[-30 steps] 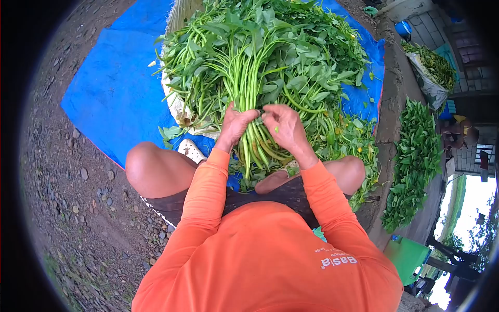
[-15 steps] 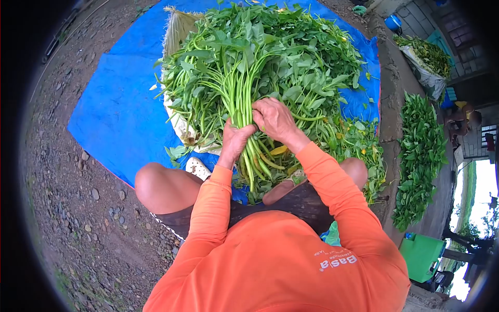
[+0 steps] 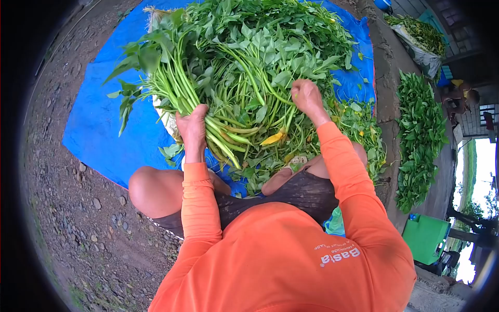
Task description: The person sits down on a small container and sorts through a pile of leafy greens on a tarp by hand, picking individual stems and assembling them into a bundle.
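Observation:
My left hand is wrapped round a thick bunch of green stems, tilted with its leaves to the upper left and its cut ends toward my lap. My right hand is closed at the right, over the big leafy pile, with its fingertips against a stem; whether it grips that stem is too small to tell. Between my hands lie loose stems and a yellow leaf. The pile rests on a pale sack and a blue tarp.
Trimmed leaves lie right of my knee. Farther right are a long row of green bundles, a filled sack, a green container and another person. Stony ground borders the tarp's left side.
My left hand has swung the bunch to the left and tilted it. My right hand has left the bunch and moved right and up over the pile.

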The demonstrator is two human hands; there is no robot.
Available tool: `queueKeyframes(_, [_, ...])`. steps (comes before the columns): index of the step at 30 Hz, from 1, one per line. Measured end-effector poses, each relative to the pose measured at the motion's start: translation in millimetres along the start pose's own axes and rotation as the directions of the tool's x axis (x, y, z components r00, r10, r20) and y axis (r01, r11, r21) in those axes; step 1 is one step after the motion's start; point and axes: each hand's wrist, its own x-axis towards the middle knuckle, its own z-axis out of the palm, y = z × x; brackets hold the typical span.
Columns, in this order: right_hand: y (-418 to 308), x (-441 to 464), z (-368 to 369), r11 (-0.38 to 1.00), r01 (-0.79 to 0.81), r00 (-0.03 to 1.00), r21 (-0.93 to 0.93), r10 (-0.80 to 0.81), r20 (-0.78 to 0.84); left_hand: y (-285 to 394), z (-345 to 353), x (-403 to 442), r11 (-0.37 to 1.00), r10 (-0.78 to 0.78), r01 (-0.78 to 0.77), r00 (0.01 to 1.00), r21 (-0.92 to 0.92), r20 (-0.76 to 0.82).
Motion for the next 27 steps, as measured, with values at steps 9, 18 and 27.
queueKeyframes(9, [-17.0, -13.3, 58.8, 0.994, 0.105, 0.992, 0.032, -0.107, 0.066, -7.0, 12.7, -14.8, 0.997, -0.074, 0.073, 0.994, 0.016, 0.084])
queueKeyframes(18, [-11.3, 40.8, -45.6, 0.703, -0.415, 0.859, 0.577, 0.095, 0.503, -13.3, 8.3, -6.5, 0.989, -0.146, 0.142, 0.979, 0.035, 0.139])
queueKeyframes(27, [-22.3, 29.7, -106.0, 0.117, -0.564, 0.766, 0.817, -0.295, 0.571, -10.2, 17.0, -13.1, 0.984, -0.174, 0.167, 0.975, 0.056, 0.138])
